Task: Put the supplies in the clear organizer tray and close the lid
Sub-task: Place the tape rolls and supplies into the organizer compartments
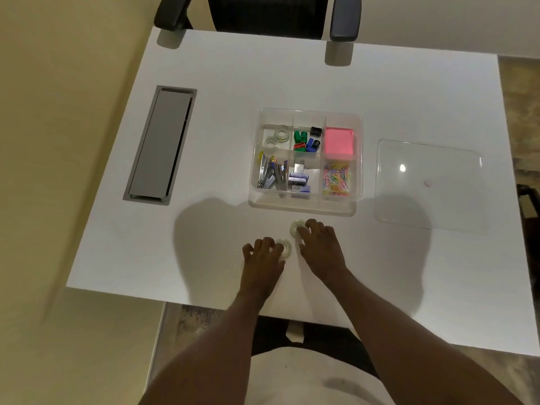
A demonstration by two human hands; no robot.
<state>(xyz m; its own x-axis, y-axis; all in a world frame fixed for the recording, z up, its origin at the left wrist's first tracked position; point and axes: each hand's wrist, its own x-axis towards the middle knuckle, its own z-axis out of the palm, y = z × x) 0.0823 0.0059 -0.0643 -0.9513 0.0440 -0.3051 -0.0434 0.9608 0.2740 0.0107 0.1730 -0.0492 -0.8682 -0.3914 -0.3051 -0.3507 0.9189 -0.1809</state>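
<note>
Hands: left (263,252), right (318,244) grip tape rolls, each lying flat | tray (304,204) open

We see dim, warm light from above throwing broad soft shadows of both arms across the white table (222,83). A small glare spot sits on the clear lid (429,185). Edges bend and blur slightly.

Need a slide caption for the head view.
Both hands reach the last two tape rolls beside the open organizer tray.
</note>
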